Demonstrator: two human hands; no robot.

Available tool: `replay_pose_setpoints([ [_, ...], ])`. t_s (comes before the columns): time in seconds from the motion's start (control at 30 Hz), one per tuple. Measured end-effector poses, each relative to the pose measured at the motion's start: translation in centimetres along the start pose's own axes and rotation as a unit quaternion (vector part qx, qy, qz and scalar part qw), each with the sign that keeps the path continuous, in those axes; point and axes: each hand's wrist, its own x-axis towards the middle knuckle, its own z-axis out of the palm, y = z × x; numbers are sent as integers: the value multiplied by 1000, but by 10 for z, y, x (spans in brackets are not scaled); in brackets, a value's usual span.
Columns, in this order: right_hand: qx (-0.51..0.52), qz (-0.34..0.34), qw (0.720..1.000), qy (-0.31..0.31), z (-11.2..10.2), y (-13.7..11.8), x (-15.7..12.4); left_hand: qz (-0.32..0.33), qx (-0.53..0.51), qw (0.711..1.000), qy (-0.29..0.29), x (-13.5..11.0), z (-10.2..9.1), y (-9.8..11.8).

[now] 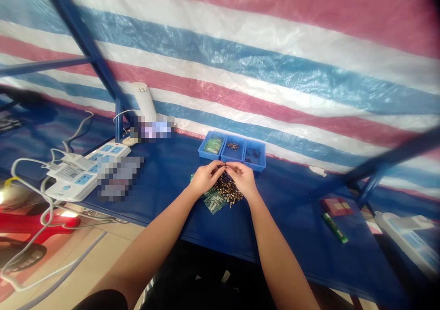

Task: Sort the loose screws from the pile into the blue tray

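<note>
My left hand and my right hand meet fingertip to fingertip just in front of a blue three-part tray. Both are closed in a pinch around a small dark piece, too small to name. Below them lies a heap of small brass-and-black metal parts. Beside it on the left are little clear-green bags with pale pieces inside. In the tray, the left compartment holds similar green bags, the middle one a few brass parts, the right one thin dark pieces.
A white power strip with plugs and cables lies on the blue table at left, near a white upright device. A red box and a green packet lie at right, near another power strip. Blue posts flank the table.
</note>
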Motion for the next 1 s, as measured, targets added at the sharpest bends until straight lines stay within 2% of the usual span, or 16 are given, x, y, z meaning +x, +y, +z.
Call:
replay_pose_setpoints([
  [0.17, -7, 2, 1000, 0, 0, 4, 1, 8, 0, 1000, 21, 0, 1, -1],
  [0.37, -10, 1, 1000, -5, 1, 4, 1, -7, 7, 1000, 3, 0, 0, -2],
  [0.53, -11, 5, 1000, 12, 0, 2, 1, 0, -1, 1000, 14, 0, 3, -3],
  [1.0, -8, 14, 1000, 2, -1, 2, 1, -3, -16, 1000, 8, 0, 3, -4],
])
